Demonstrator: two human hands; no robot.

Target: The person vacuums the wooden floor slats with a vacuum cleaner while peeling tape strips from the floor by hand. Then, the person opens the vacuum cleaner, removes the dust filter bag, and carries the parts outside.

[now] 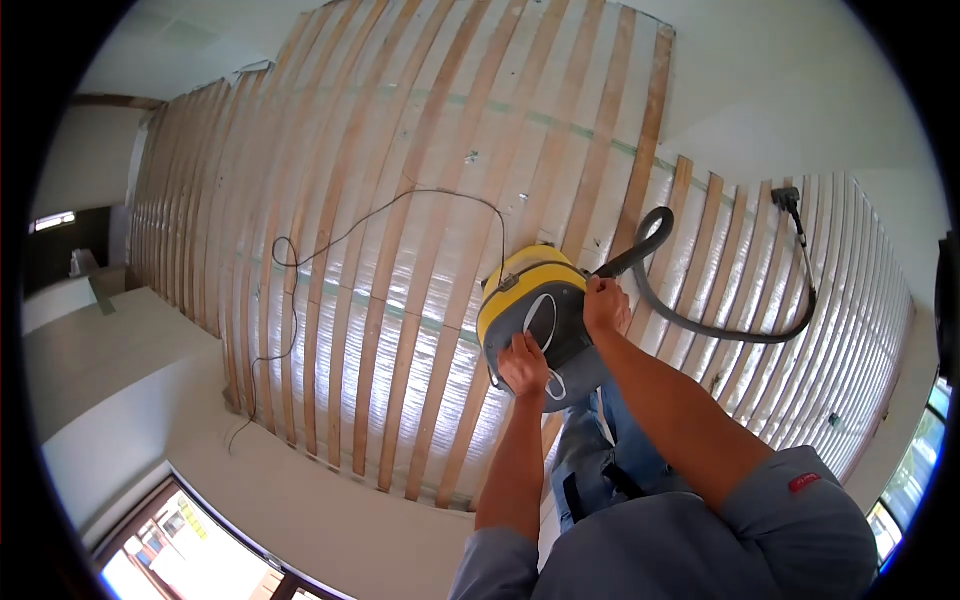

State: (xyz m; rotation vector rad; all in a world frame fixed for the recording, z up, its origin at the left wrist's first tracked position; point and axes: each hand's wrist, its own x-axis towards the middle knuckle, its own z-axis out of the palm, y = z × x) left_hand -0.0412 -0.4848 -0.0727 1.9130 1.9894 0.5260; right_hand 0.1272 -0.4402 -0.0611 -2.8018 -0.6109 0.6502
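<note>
A yellow and dark grey vacuum cleaner (520, 300) stands just in front of my body. My left hand (524, 365) is over its grey lid, fingers closed on a white cord (541, 310) that forms a loop there. At the vacuum's right edge, beside the base of the black hose (652, 245), is my right hand (606, 306). Its fingers are curled together, and what they hold, if anything, is too small to tell.
Wooden battens (400, 240) run over silvery sheeting across the floor. A thin black cable (375, 212) trails left from the vacuum. The hose curves right to a floor nozzle (786, 198). Pale walls and windows (190, 540) border the room.
</note>
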